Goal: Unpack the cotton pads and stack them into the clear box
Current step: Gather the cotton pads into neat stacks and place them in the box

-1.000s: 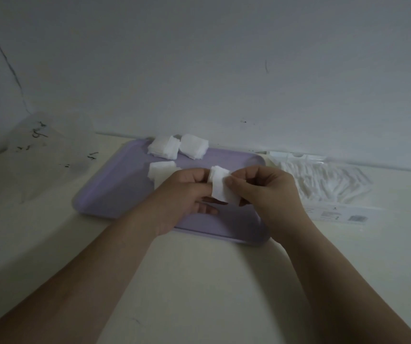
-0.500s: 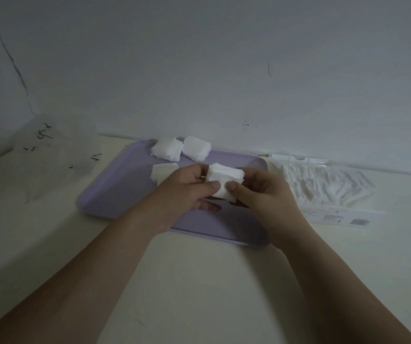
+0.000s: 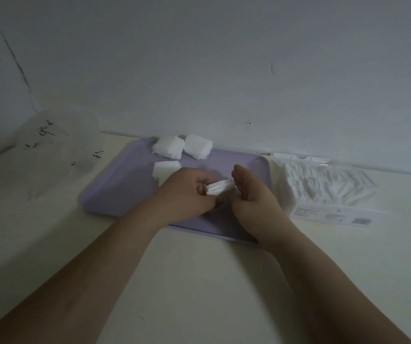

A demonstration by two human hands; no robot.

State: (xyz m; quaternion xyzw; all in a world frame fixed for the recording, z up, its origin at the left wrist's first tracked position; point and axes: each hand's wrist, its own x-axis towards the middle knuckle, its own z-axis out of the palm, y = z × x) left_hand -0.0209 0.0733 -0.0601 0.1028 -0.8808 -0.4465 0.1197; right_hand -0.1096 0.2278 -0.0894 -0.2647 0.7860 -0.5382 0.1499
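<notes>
Over a lilac tray (image 3: 115,192), my left hand (image 3: 187,192) grips a small stack of white cotton pads (image 3: 219,187) lying edge-on. My right hand (image 3: 254,194) stands on its edge with straight fingers, its palm pressed against the stack's right end. Two more stacks of pads (image 3: 168,147) (image 3: 197,149) lie at the tray's far edge, and a third stack of pads (image 3: 165,169) sits just left of my left hand. A clear packet of cotton pads (image 3: 323,184) lies right of the tray. No clear box shows.
A crumpled clear plastic wrapper (image 3: 50,155) with black marks lies at the far left against the wall. A white label card (image 3: 333,216) lies in front of the packet. The wall runs close behind the tray. The pale tabletop (image 3: 199,281) stretches toward me.
The stack of pads has turned from upright to flat and edge-on. My right hand let go of its pinch and straightened its fingers against the stack's end. Both hands dropped slightly toward the tray.
</notes>
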